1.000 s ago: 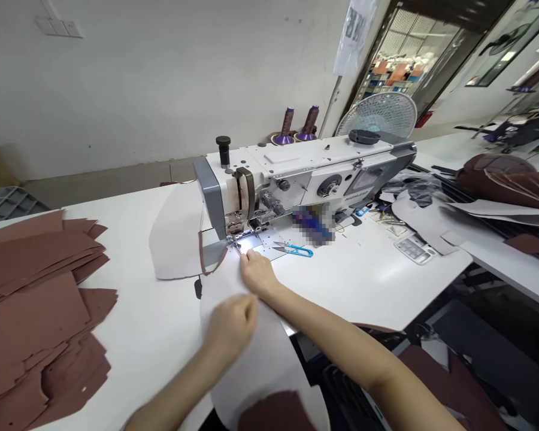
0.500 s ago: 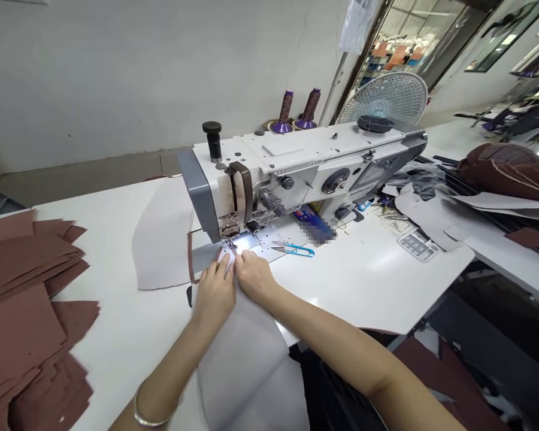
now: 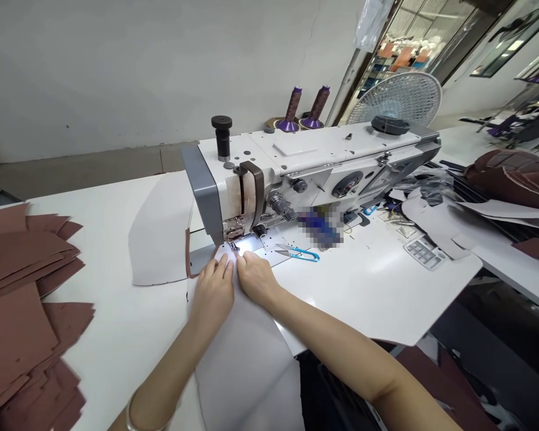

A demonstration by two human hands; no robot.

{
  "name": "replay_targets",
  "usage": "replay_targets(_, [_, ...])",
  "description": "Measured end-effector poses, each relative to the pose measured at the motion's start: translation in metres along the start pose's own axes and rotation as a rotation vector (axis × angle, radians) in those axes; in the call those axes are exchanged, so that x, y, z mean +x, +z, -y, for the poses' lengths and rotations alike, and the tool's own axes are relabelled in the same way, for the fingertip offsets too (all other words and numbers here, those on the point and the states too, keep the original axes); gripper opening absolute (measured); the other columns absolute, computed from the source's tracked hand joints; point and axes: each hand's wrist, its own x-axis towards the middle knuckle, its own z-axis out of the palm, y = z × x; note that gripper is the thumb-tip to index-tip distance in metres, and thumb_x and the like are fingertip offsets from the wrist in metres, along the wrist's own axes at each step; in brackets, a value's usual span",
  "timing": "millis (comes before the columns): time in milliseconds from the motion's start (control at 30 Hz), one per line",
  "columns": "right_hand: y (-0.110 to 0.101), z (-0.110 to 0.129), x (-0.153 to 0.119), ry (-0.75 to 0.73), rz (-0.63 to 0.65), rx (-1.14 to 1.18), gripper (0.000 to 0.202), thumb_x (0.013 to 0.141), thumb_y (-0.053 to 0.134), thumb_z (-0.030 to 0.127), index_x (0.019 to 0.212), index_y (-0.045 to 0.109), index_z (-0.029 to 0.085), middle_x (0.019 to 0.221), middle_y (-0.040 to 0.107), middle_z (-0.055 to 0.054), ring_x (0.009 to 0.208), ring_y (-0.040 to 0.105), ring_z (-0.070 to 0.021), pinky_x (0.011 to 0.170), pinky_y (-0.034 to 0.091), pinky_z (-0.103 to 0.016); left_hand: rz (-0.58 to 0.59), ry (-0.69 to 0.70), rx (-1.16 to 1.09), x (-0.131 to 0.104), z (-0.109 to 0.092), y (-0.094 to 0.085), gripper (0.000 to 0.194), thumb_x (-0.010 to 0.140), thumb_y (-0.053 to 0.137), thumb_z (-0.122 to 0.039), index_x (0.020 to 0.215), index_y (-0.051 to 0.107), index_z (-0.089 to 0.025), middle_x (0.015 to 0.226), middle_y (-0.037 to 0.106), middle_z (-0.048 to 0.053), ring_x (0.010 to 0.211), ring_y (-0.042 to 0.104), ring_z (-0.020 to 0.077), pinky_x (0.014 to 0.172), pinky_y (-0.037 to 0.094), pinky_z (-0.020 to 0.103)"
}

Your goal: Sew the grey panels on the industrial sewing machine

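Note:
A long light-grey fabric panel (image 3: 247, 353) runs from under the needle and presser foot (image 3: 233, 245) of a white sewing machine (image 3: 296, 155) down over the table's front edge. On the panel lies my left hand (image 3: 215, 284), its fingers stretched toward the presser foot and slightly apart. My right hand (image 3: 256, 275) is closed, thumb and curled fingers pinching the panel's right edge close to the needle. Brown material shows at the edge by the foot. Blue-handled thread snips (image 3: 299, 254) rest just right of my right hand, apart from it.
Stacked brown cut pieces (image 3: 22, 299) cover the table's left side. Another pale panel (image 3: 157, 233) with a brown edge lies left of the machine. Two thread cones (image 3: 314, 108) and a fan (image 3: 395, 99) stand behind. Scraps and a presser-foot-like metal plate (image 3: 424, 251) lie to the right.
The view has shifted slightly, so the machine sits a little farther right. Both hands stay at the needle, holding nearly the same positions on the panel.

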Motion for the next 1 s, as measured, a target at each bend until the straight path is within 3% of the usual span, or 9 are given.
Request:
replay_targets(467, [-0.001, -0.0026, 0.0013, -0.03, 0.018, 0.023, 0.024, 0.095, 0.031, 0.01, 0.099, 0.055, 0.013, 0.091, 0.059, -0.01, 0.079, 0.054, -0.0187, 0.058, 0.039, -0.027, 0.012, -0.003, -0.033, -0.001, 0.0033, 0.0034, 0.041, 0.085, 0.035, -0.006, 0.119, 0.058, -0.012, 0.126, 0.058, 0.014, 0.12, 0.048, 0.03, 0.099, 0.042, 0.049])
replay_targets(1000, [0.0005, -0.0019, 0.0017, -0.019, 0.016, 0.028, 0.021, 0.092, 0.036, 0.01, 0.088, 0.056, 0.015, 0.085, 0.059, -0.008, 0.076, 0.054, -0.0182, 0.058, 0.036, -0.026, 0.011, 0.034, 0.025, -0.0004, 0.0027, -0.0009, 0.039, 0.084, 0.038, -0.005, 0.115, 0.06, -0.009, 0.125, 0.059, 0.015, 0.118, 0.05, 0.031, 0.1, 0.039, 0.047])
